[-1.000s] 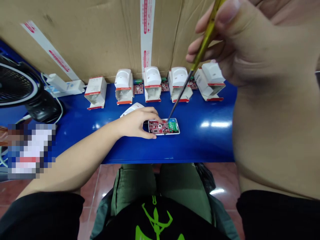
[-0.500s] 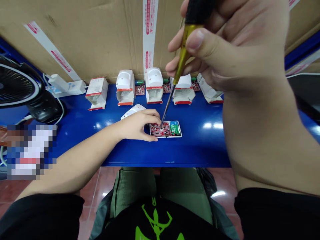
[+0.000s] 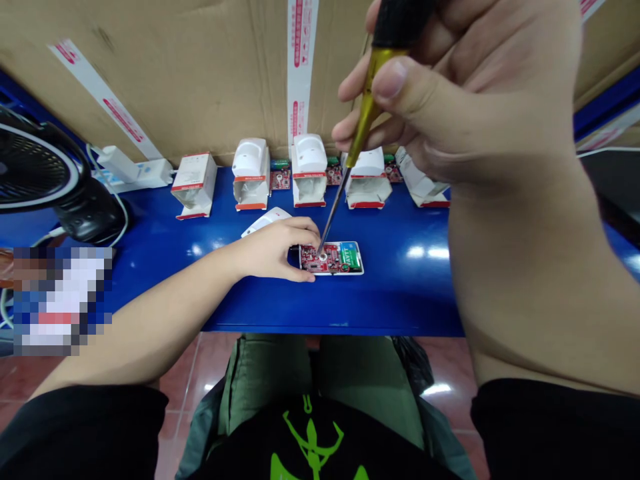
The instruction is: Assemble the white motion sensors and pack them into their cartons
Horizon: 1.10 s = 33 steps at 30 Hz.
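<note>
My right hand [image 3: 440, 100] is closed round a screwdriver [image 3: 367, 110] with a black and gold handle, high and close to the camera. The shaft slants down to the left, and its tip is at the red circuit board [image 3: 330, 261], just left of a round white part. That board and a green battery [image 3: 350, 257] lie in a white open housing [image 3: 362, 272] on the blue table. My left hand [image 3: 273, 250] grips the housing's left end between thumb and fingers. Behind this hand lies a white cover [image 3: 267, 220], partly hidden.
Along the cardboard wall [image 3: 200, 80] stand several small boxes [image 3: 194, 183], some with white detectors [image 3: 309, 153] on top and circuit boards [image 3: 280, 180] beside them. A black fan [image 3: 85, 213] and a power strip [image 3: 155, 175] are at the left of the blue table [image 3: 400, 307].
The screwdriver tip has shifted slightly left, off the round white part on the board. My left hand holds the housing as before.
</note>
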Motion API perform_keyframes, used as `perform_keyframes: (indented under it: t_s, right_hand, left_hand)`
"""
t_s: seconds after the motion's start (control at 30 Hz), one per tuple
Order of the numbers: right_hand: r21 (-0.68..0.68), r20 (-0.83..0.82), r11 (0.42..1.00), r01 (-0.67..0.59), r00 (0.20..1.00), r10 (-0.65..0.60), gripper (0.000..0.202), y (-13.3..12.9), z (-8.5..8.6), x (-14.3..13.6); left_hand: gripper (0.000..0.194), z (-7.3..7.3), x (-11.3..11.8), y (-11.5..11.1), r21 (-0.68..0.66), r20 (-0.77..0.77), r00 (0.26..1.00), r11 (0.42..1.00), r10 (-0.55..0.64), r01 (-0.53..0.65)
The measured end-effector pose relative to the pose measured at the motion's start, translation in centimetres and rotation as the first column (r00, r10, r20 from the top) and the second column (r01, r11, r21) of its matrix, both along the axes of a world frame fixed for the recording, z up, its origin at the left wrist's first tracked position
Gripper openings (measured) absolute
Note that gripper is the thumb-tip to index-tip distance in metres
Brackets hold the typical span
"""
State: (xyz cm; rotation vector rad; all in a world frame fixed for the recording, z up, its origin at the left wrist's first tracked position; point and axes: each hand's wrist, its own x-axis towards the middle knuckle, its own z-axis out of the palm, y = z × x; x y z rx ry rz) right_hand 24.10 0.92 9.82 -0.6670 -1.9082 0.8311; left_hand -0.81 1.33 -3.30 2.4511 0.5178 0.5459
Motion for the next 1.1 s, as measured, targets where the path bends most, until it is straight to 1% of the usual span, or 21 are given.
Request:
perform_keyframes:
  t_s: [0.17, 0.37, 0.53, 0.67, 0.8, 0.93, 1.1]
  right_hand:
    - [-0.013, 0.004, 0.999, 0.029, 1.000, -0.029, 0.032, -0.08, -0.04, -0.08]
    - [0.027, -0.021, 0.999, -0.018, 1.000, 0.019, 0.028, -0.10, -0.26, 0.21]
    - [-0.058, -0.102, 0.994, -0.093, 0.991, 0.087, 0.026, -0.28, -0.50, 0.28]
    - [-0.058, -0.145, 0.995, -0.083, 0.987, 0.074, 0.026, -0.34, -0.61, -0.01]
    - [-0.037, -0.119, 0.999, -0.035, 0.992, 0.031, 0.032, -0.19, -0.46, 0.05]
    - [-0.013, -0.063, 0.998, -0.058, 0.996, 0.057, 0.029, 0.09, -0.11, 0.59]
    - [-0.011, -0.077, 0.998, -0.064, 0.995, 0.063, 0.031, 0.27, -0.11, 0.79]
  left_hand:
    - [0.030, 0.02, -0.08, -0.03, -0.009, -0.004, 1.000, 1.000, 0.005, -0.005]
    - [0.031, -0.03, 0.03, 0.00, -0.039, -0.011, 1.000, 0.999, 0.027, -0.027]
    - [0.031, -0.05, -0.02, 0.12, -0.047, -0.002, 1.000, 0.999, 0.013, -0.013]
    - [0.032, -0.04, -0.08, 0.09, -0.031, -0.003, 1.000, 0.999, 0.014, -0.014]
    - [0.032, 0.03, -0.03, 0.01, -0.045, -0.010, 1.000, 0.999, 0.026, -0.027]
    - [0.031, 0.15, -0.03, -0.03, -0.052, -0.020, 0.999, 0.998, 0.028, -0.029]
    - [0.030, 0.09, -0.02, 0.05, -0.022, 0.000, 1.000, 1.000, 0.010, -0.010]
